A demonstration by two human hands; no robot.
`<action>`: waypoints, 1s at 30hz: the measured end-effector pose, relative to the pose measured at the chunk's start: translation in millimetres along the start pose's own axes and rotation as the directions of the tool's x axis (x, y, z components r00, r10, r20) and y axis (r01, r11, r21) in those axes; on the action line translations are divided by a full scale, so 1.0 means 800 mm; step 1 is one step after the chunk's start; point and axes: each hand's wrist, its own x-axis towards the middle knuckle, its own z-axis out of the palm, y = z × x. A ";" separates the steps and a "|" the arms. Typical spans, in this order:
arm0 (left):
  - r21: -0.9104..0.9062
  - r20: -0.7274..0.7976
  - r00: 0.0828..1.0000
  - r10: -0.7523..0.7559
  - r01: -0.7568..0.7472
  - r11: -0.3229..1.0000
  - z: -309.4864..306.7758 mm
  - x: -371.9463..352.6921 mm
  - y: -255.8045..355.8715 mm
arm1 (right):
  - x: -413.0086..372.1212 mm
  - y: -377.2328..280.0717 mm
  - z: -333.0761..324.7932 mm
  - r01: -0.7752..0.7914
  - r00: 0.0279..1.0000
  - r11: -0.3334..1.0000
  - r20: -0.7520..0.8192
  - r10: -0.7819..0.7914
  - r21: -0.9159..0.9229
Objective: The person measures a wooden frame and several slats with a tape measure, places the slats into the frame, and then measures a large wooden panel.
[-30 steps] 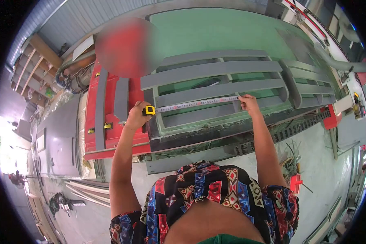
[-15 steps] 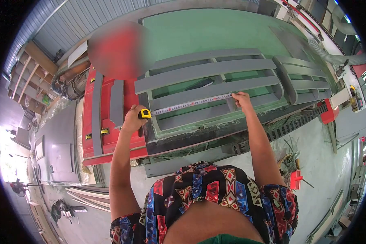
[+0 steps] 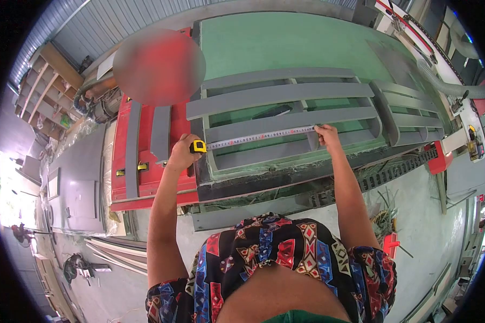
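A yellow and black tape measure (image 3: pixel 199 146) is held in my left hand (image 3: pixel 183 153), near the left end of a grey slatted frame (image 3: pixel 280 94). Its silver blade (image 3: pixel 261 135) stretches rightward over the frame. The fingers of my right hand (image 3: pixel 327 135) pinch the blade's far end, by the frame's lower right part. The frame lies on a green surface (image 3: pixel 291 40), with a dark object (image 3: pixel 272 111) visible between its slats. To its right lies a smaller grey slatted frame (image 3: pixel 409 113).
Two grey strips (image 3: pixel 133 151) lie on the red surface (image 3: pixel 150 182) at the left, near small yellow and black items (image 3: pixel 143 167). A black cable chain (image 3: pixel 382 175) runs along the front edge. A grey hose (image 3: pixel 442 83) hangs at the right.
The view has shifted slightly, so the frames and both hands appear a little further right. Both hands keep their grip on the tape measure and its blade.
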 end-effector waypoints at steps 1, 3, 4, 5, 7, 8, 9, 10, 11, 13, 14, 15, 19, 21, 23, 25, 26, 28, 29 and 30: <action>0.000 -0.001 1.000 0.000 0.000 1.000 0.000 0.000 0.000 | 0.002 0.002 -0.001 0.001 1.000 1.000 0.000 -0.001 0.000; 0.004 0.001 1.000 -0.005 0.005 1.000 0.000 0.001 0.000 | 0.006 0.005 -0.001 -0.008 1.000 1.000 -0.006 0.008 -0.001; 0.004 0.001 1.000 -0.005 0.005 1.000 0.001 0.001 -0.001 | 0.007 0.006 -0.002 -0.007 1.000 1.000 -0.005 0.007 -0.001; 0.005 0.004 1.000 -0.008 0.008 1.000 0.001 0.001 -0.002 | 0.009 0.008 -0.003 -0.007 1.000 1.000 0.009 0.007 0.002; 0.004 0.009 1.000 -0.008 0.008 1.000 0.002 0.002 -0.003 | 0.009 0.008 -0.004 -0.006 1.000 1.000 0.020 0.006 0.005; 0.006 0.014 1.000 -0.011 0.011 1.000 0.001 0.002 -0.003 | 0.008 0.006 -0.003 -0.005 1.000 1.000 0.018 0.005 0.008; 0.008 0.021 1.000 -0.015 0.015 1.000 0.002 0.002 -0.003 | 0.006 0.005 -0.003 -0.005 1.000 1.000 0.015 0.005 0.011; 0.008 0.022 1.000 -0.014 0.014 1.000 0.002 0.003 -0.001 | 0.006 0.006 -0.005 -0.006 1.000 1.000 0.014 0.006 0.011; 0.009 0.018 1.000 -0.017 0.017 1.000 0.002 0.003 0.000 | 0.007 0.007 -0.005 -0.002 1.000 1.000 0.014 0.002 0.015; 0.016 0.011 1.000 -0.029 0.028 0.999 0.000 0.001 -0.001 | 0.008 0.009 -0.003 0.001 1.000 1.000 0.025 -0.002 0.019; -0.005 0.009 1.000 -0.022 0.022 1.000 0.002 0.002 -0.003 | 0.009 0.010 -0.003 0.000 1.000 1.000 0.014 0.000 0.014; -0.028 0.008 1.000 -0.015 0.016 0.999 0.003 0.002 -0.004 | 0.010 0.010 -0.003 -0.002 1.000 1.000 0.003 0.002 0.009; 0.001 0.004 1.000 -0.026 0.026 1.000 0.003 0.002 -0.003 | 0.013 0.014 -0.005 -0.020 1.000 1.000 0.019 0.020 0.023; -0.011 0.007 0.999 -0.033 0.033 0.999 0.003 0.002 -0.002 | 0.014 0.015 -0.005 -0.011 1.000 0.999 0.022 0.011 0.035; -0.023 0.010 0.999 -0.039 0.039 0.999 0.003 0.002 -0.002 | 0.014 0.016 -0.005 -0.012 1.000 0.999 0.019 0.011 0.031; -0.012 0.013 1.000 -0.018 0.018 1.000 0.003 0.003 -0.002 | 0.014 0.016 -0.005 -0.012 1.000 1.000 0.014 0.011 0.028; -0.012 0.014 1.000 -0.016 0.016 1.000 0.002 0.003 -0.001 | 0.014 0.016 -0.005 -0.005 1.000 0.999 0.026 0.003 0.042; -0.049 0.014 0.999 -0.041 0.041 0.998 0.001 0.002 0.003 | 0.011 0.014 -0.004 0.003 1.000 0.998 0.030 -0.005 0.056; -0.053 0.019 0.999 -0.032 0.033 0.998 0.001 0.002 0.005 | 0.009 0.013 -0.002 0.013 1.000 0.999 0.023 -0.014 0.050; -0.023 0.020 0.999 -0.035 0.035 0.999 0.000 0.003 0.006 | 0.007 0.011 -0.002 0.023 1.000 0.999 0.013 -0.023 0.043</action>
